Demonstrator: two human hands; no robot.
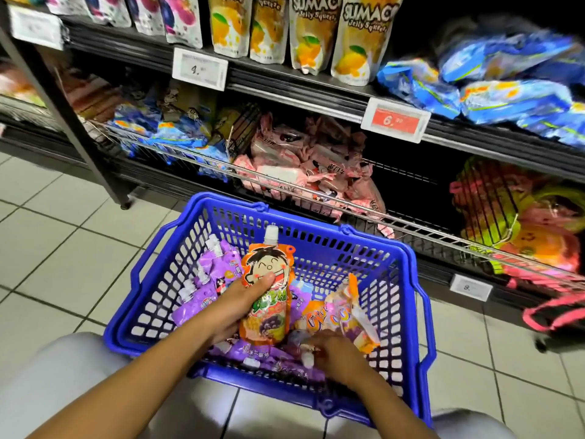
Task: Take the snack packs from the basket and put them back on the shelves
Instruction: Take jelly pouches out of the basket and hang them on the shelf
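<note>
A blue plastic basket (316, 248) stands on the tiled floor in front of the shelves. My left hand (243, 299) grips an orange spouted snack pouch (267, 296) with a cartoon face, held upright over the basket. My right hand (335, 353) reaches down into the basket, its fingers curled round a white-capped purple pouch (307, 359). Several purple pouches (205, 280) lie along the basket's left side and bottom. Orange and white packs (342, 312) lie at its right.
Yellow jelly pouches (316, 33) stand on the upper shelf (285, 80), blue packs (506, 83) to their right. The lower wire-fronted shelf (316, 191) holds blue, pink and mixed packs. A shelf post (72, 122) stands left. My knees flank the basket.
</note>
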